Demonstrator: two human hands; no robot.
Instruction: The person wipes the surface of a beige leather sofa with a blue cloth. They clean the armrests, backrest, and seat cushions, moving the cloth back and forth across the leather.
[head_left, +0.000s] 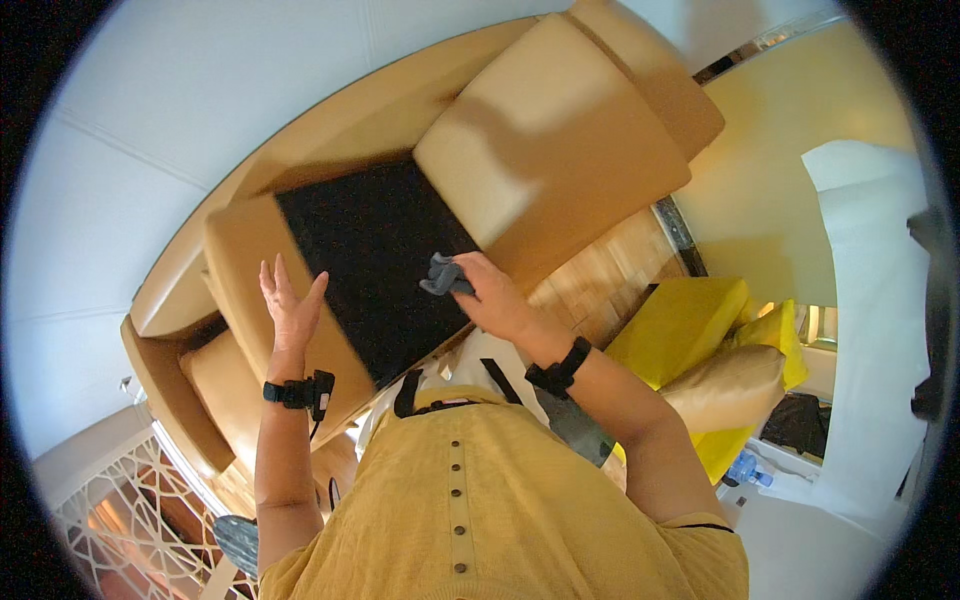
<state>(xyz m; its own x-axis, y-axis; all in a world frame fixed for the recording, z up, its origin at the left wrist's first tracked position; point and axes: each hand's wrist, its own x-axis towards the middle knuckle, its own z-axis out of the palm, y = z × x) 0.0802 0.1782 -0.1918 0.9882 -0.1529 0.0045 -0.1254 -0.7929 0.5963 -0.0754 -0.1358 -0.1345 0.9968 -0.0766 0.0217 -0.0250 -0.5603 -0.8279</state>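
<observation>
Before me stands a tan leather-look sofa (487, 45) with one seat section uncovered, showing its black base (367, 247). A tan seat cushion (555, 142) leans at the right, partly over the sofa's back and seat. My right hand (496, 300) grips a crumpled dark grey cloth (445, 276) above the black base. With fingers spread, my left hand (291, 300) is raised over another tan cushion (259, 277) on the left and holds nothing. Both wrists wear black straps.
Yellow cushions (675, 315) and a shiny tan pillow (724, 386) are piled at my right. A plastic bottle (746, 469) lies beyond them. At lower left is a white lattice panel (142, 517). Wooden floor (600, 262) shows beside the sofa.
</observation>
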